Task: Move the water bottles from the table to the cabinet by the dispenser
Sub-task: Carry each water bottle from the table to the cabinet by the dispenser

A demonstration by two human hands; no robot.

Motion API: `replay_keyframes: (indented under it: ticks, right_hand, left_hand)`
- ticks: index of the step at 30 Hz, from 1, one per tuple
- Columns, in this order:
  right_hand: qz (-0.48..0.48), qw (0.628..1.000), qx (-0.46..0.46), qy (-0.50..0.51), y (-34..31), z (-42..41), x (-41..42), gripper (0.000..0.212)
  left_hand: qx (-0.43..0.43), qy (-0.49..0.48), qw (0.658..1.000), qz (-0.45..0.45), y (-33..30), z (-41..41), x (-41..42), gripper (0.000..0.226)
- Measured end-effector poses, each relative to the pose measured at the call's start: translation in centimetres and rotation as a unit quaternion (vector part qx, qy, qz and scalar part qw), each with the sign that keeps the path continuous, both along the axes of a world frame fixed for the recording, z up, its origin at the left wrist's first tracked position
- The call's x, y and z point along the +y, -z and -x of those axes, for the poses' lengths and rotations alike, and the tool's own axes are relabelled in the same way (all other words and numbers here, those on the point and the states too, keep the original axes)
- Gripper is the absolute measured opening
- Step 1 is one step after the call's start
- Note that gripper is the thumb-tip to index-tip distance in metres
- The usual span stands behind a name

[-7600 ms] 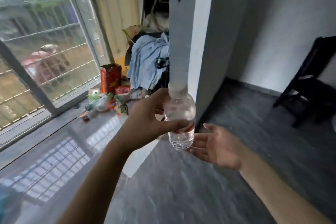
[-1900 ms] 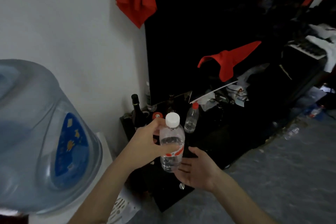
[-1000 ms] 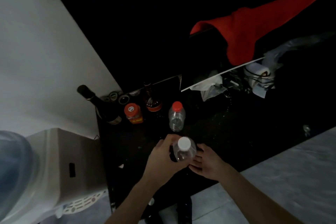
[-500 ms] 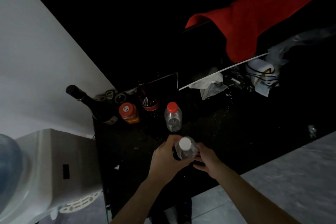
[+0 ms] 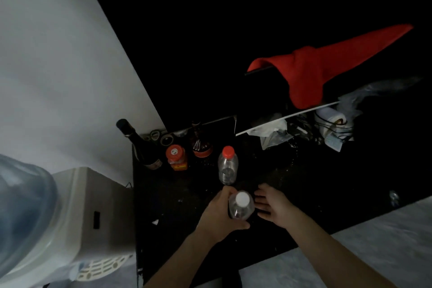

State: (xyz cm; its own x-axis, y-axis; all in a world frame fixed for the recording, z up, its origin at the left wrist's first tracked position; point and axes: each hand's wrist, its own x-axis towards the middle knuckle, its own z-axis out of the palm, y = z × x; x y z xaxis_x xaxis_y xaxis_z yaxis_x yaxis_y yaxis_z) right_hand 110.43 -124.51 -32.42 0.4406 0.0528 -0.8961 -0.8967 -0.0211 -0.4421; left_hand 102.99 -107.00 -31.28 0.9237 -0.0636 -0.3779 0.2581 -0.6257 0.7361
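A clear water bottle with a white cap (image 5: 242, 206) stands upright over the black cabinet top (image 5: 177, 208), near its front edge. My left hand (image 5: 219, 215) is wrapped around its body. My right hand (image 5: 272, 204) is just to the right of the bottle, fingers spread, not touching it. A second clear bottle with a red cap (image 5: 228, 166) stands on the cabinet a little behind. The water dispenser (image 5: 93, 213) with its blue jug (image 5: 21, 208) is at the left, against the cabinet.
At the cabinet's back stand a dark wine bottle (image 5: 140, 147), an orange-lidded jar (image 5: 176, 158) and a brown bottle (image 5: 201, 145). A red cloth (image 5: 311, 70), plastic bags and cables lie at the right. Grey floor (image 5: 385, 236) is at the lower right.
My right hand has come off the bottle and opened to its right. The bottle stays in my left hand at the same spot on the cabinet.
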Motion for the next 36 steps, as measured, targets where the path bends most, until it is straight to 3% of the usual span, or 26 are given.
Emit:
replay_keyframes:
  ticks: [4, 8, 11, 14, 16, 20, 24, 27, 36]
  right_hand:
    - [0.029, 0.997, -0.050, -0.044, -4.8, -1.0, 0.2, 0.039]
    - [0.087, 0.970, -0.180, -0.136, -11.2, -0.9, 2.3, 0.033]
    - [0.127, 0.922, -0.298, -0.210, -15.9, 0.6, 5.3, 0.028]
    - [0.171, 0.844, -0.396, -0.319, -20.0, 3.4, 9.3, 0.036]
    - [0.194, 0.792, -0.443, -0.372, -22.2, 6.2, 12.6, 0.052]
    - [0.235, 0.676, -0.541, -0.441, -25.8, 13.5, 18.9, 0.071]
    - [0.270, 0.523, -0.626, -0.512, -28.2, 20.6, 24.0, 0.073]
    - [0.252, 0.432, -0.683, -0.532, -29.5, 25.8, 28.0, 0.077]
    - [0.110, 0.258, -0.748, -0.602, -31.5, 40.9, 39.0, 0.074]
  left_hand:
    - [0.031, 0.067, 0.994, -0.080, -3.4, 0.7, 2.4, 0.100]
    - [-0.012, 0.069, 0.978, -0.196, -8.7, 1.5, 6.3, 0.086]
    - [-0.078, 0.037, 0.953, -0.291, -13.5, 3.2, 8.9, 0.076]
    - [-0.151, -0.026, 0.925, -0.348, -18.0, 6.5, 11.5, 0.073]
    - [-0.188, -0.079, 0.902, -0.381, -20.5, 9.6, 13.3, 0.069]
    - [-0.220, -0.167, 0.838, -0.471, -24.5, 17.5, 16.8, 0.070]
    - [-0.195, -0.251, 0.811, -0.492, -27.0, 26.5, 20.4, 0.074]
    - [-0.166, -0.314, 0.786, -0.506, -27.9, 33.4, 22.8, 0.078]
    - [-0.053, -0.507, 0.708, -0.489, -28.9, 52.2, 25.8, 0.082]
